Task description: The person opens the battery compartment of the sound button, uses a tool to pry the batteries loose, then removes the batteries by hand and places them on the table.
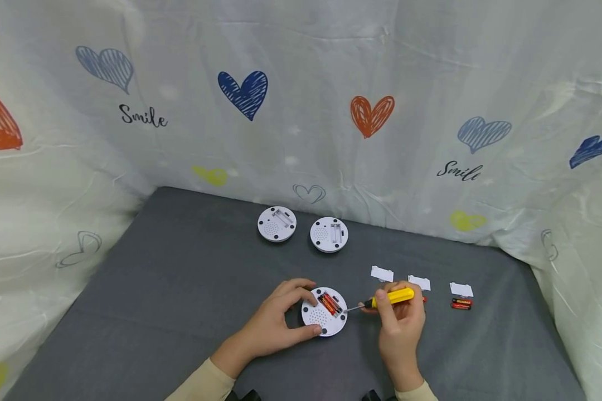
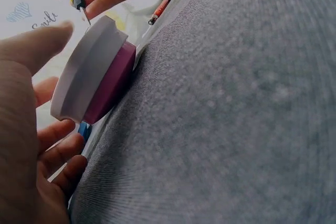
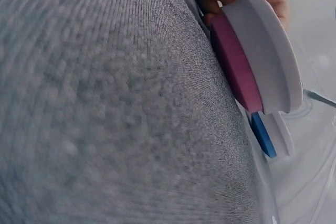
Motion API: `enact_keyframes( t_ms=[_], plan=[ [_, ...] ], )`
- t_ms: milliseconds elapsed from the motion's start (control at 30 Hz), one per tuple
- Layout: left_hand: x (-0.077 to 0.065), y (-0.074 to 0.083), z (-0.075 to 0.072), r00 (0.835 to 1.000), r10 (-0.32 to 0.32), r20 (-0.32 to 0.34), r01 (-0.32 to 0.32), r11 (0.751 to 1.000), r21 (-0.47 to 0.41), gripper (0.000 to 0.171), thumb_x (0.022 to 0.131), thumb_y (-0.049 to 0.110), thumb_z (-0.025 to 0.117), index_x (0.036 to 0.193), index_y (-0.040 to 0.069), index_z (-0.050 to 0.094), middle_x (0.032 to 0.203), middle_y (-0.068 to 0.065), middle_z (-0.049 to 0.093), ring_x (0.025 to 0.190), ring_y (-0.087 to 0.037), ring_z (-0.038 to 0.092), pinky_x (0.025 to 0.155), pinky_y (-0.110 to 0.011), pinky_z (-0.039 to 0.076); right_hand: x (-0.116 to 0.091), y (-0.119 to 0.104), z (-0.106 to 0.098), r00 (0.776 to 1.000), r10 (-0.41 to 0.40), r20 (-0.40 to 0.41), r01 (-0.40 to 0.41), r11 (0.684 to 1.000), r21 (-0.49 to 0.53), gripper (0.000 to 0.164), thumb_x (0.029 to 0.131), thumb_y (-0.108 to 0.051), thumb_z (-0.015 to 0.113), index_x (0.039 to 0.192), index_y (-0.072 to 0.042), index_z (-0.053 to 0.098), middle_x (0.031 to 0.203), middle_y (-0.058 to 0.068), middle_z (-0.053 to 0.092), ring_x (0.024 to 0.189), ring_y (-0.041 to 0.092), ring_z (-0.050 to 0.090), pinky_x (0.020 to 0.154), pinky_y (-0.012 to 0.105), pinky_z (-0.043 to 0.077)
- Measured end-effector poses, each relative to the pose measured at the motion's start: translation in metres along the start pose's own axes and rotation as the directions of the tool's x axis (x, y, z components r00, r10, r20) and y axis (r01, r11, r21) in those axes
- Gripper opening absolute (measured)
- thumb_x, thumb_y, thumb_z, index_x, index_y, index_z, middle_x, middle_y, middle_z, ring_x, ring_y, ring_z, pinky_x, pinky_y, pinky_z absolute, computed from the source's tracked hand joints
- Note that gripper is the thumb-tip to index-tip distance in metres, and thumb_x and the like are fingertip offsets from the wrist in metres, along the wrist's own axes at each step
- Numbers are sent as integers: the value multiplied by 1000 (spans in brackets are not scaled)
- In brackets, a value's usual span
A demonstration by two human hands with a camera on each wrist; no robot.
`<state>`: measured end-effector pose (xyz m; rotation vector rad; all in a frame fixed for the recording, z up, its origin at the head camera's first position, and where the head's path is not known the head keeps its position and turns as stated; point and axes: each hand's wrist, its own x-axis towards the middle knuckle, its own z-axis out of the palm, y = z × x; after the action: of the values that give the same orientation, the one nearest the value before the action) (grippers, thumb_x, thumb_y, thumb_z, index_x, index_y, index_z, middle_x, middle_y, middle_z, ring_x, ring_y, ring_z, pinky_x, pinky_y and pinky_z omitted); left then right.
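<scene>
In the head view my left hand (image 1: 275, 324) holds a round white battery device (image 1: 334, 326) by its edge, thumb at the near side and fingers at the far side. Two red batteries (image 1: 330, 304) lie in its uncovered compartment. My right hand (image 1: 402, 326) grips a screwdriver (image 1: 395, 296) by its yellow handle, with the tip at the device's face beside the batteries. From the side, the left wrist view shows the device's white body (image 2: 86, 72) over a magenta base (image 2: 111, 85). Only the screwdriver's shaft (image 3: 319, 98) appears in the right wrist view.
Two more round white devices (image 1: 277, 224) (image 1: 329, 234) lie at the back, their battery compartments uncovered and without batteries. To the right are three white covers (image 1: 382, 273) (image 1: 419, 283) (image 1: 461, 289). Red batteries (image 1: 461, 304) lie below the rightmost one; others are partly hidden by my right hand.
</scene>
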<state>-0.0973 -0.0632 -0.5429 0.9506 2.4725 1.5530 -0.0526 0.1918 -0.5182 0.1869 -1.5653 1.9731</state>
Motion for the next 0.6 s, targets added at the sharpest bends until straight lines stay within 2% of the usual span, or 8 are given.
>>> enact_keyframes(
  t_ms=[67, 267, 467, 600],
  plan=[
    [0, 0, 0, 1000, 8, 12, -8, 1000, 29, 43, 85, 45, 95, 118, 33, 71, 148, 6, 61, 135, -16, 55, 110, -47, 49, -1, 1, 0, 999, -35, 25, 34, 999, 7, 26, 93, 29, 60, 109, 24, 40, 98, 13, 57, 80, 19, 68, 63, 33, 64],
    [-1, -1, 0, 999, 30, 30, -33, 996, 80, 50, 80, 49, 99, 119, 34, 70, 144, 10, 63, 132, -15, 59, 110, -49, 49, -4, 4, 3, 994, -70, 79, 69, 998, 10, 27, 90, 32, 61, 108, 24, 43, 100, 13, 58, 83, 18, 68, 68, 32, 65],
    [-1, 1, 1, 1000, 16, 26, -17, 997, 75, 50, 80, 48, 99, 119, 35, 72, 142, 9, 63, 133, -17, 59, 110, -50, 51, -7, 6, 6, 988, -102, 112, 104, 994, -15, 29, 87, 33, 63, 106, 22, 46, 100, 14, 57, 81, 15, 65, 70, 27, 64],
    [0, 1, 3, 1000, 22, 16, -23, 999, 46, 50, 78, 46, 99, 118, 33, 73, 140, 8, 64, 128, -17, 63, 107, -46, 53, -9, 7, 8, 986, -110, 123, 116, 992, -43, 29, 87, 33, 65, 107, 20, 47, 99, 14, 55, 81, 15, 63, 70, 25, 63]
  ],
)
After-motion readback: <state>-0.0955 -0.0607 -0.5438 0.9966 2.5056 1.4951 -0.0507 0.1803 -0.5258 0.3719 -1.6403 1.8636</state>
